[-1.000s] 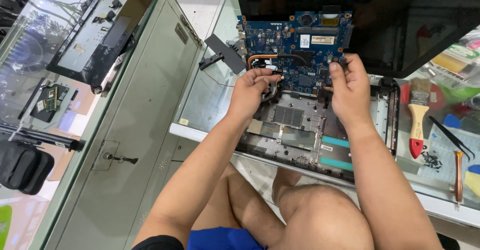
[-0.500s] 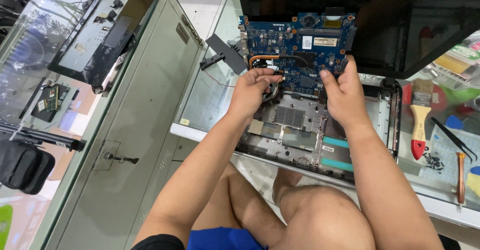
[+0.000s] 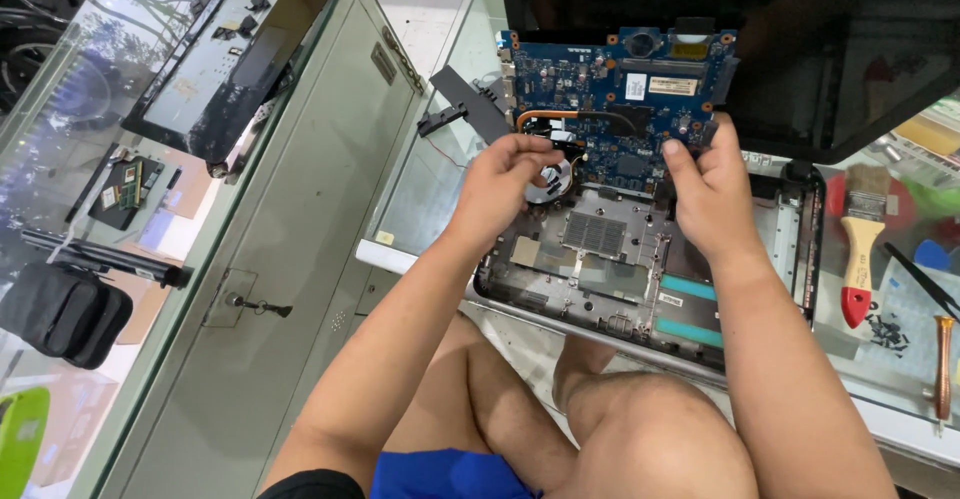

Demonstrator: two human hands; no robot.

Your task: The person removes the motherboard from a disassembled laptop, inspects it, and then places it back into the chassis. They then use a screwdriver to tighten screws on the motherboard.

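Blue motherboard (image 3: 615,99) sits tilted over the far part of the opened laptop base (image 3: 640,269), its far edge against the dark screen panel (image 3: 830,49). A copper heat pipe (image 3: 560,116) curves across the board's near left part toward the fan (image 3: 553,174).

Left hand (image 3: 505,184): fingers curled together, tips pinching the board's near left edge at the fan. Exact contact point is partly hidden by the fingers, so it may be the fan housing rather than the board itself.

Right hand (image 3: 705,194): thumb and fingers closed on the board's near right edge, thumb on top, gripping it.

Laptop base lies on a glass counter (image 3: 430,189), near side toward the person's knees. Inside it: a grey vented metal plate (image 3: 597,234) in the middle and two teal strips (image 3: 688,309) toward the near right.

A black bracket-shaped part (image 3: 465,104) lies on the glass just left of the board.

Right of the base: a paintbrush (image 3: 860,249) with pale wood handle and red tip, a small heap of dark screws (image 3: 885,331), black tweezers (image 3: 925,279), and a copper-coloured tool (image 3: 943,364), all well apart from the hands.

Far left, on a second glass case: a detached dark laptop cover (image 3: 225,59), a small green memory module (image 3: 122,187), a black pouch (image 3: 62,314).
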